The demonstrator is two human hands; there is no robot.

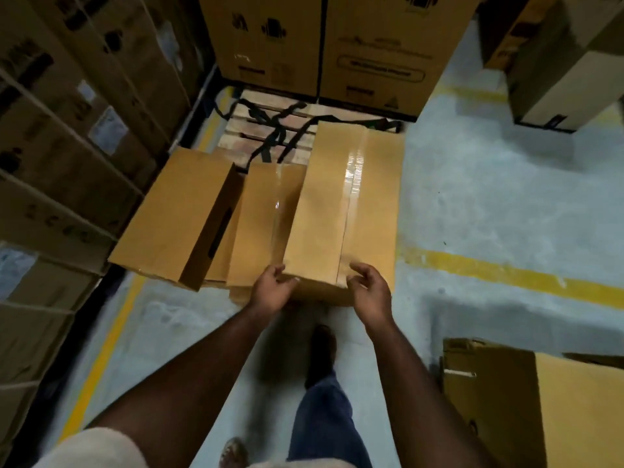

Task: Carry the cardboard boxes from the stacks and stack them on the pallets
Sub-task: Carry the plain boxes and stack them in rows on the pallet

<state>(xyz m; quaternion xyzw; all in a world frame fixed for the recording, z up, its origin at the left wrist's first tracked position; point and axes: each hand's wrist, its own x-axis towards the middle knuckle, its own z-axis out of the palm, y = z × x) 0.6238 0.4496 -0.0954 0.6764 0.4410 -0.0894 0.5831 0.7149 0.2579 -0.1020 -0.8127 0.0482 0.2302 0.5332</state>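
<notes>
- A rough, pale grey concrete floor (489, 204) painted with yellow lines was seen, with tall stacks of printed brown cartons (324, 45) at the far end and more along the left.
- A slatted wooden pallet (256, 130) lay on the floor below those cartons, with black straps (277, 130) strewn loosely over its boards.
- A long, rectangular cardboard box (344, 211) was seen on the pallet's right side, its smooth top sealed lengthwise with glossy clear tape.
- A lower taped box (260, 224) lay just beside it on the left, and a tilted box (172, 214) with a slot handle leaned further left.
- The long box's near end was met by both hands.
- The left hand (273, 288) was placed at the near left corner, fingers loosely curled against it.
- The right hand (369, 288) was held at the near right corner, fingers bent and parted; whether the box was actually gripped could not be told.
</notes>
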